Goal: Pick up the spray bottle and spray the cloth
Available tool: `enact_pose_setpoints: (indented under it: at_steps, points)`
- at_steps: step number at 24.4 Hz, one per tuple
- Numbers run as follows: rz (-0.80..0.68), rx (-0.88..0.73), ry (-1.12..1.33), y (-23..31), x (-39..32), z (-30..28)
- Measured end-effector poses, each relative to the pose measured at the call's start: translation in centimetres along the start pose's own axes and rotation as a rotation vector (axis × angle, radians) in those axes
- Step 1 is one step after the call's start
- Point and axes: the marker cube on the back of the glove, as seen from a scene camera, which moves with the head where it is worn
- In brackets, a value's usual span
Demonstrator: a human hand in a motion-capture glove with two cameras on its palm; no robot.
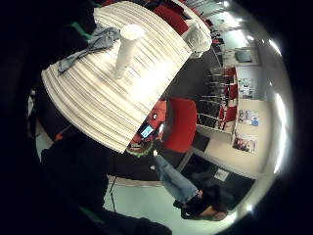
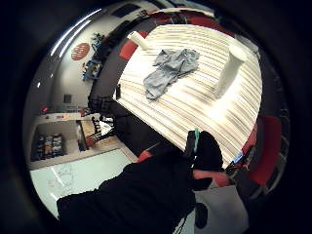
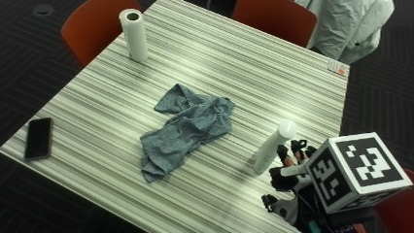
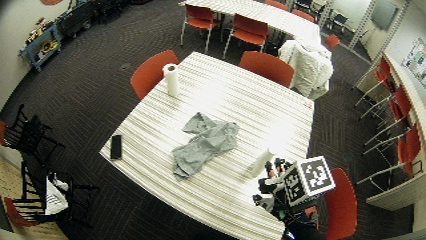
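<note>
Two outside cameras look down from high up, one near, one far. Both palm cameras look across the striped counter [image 3: 213,63]. All see the crumpled grey cloth [image 3: 187,128].

The gloved right hand [image 3: 291,162] hovers with its grip unclosed, fingers loosely spread.

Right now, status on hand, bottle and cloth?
Right hand open beside the spray bottle, not gripping. Bottle upright. Cloth crumpled mid-table. Path clear.

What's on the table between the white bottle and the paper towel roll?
The crumpled cloth lies between the bottle and the roll, on the striped table; the outside view shows it.
</note>
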Motion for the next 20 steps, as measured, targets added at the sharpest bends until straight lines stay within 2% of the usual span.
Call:
enact_pose_setpoints:
  at_steps: [20]
  points:
    - [0.008, -0.021, -0.044, 0.6, -0.9, 1.8]
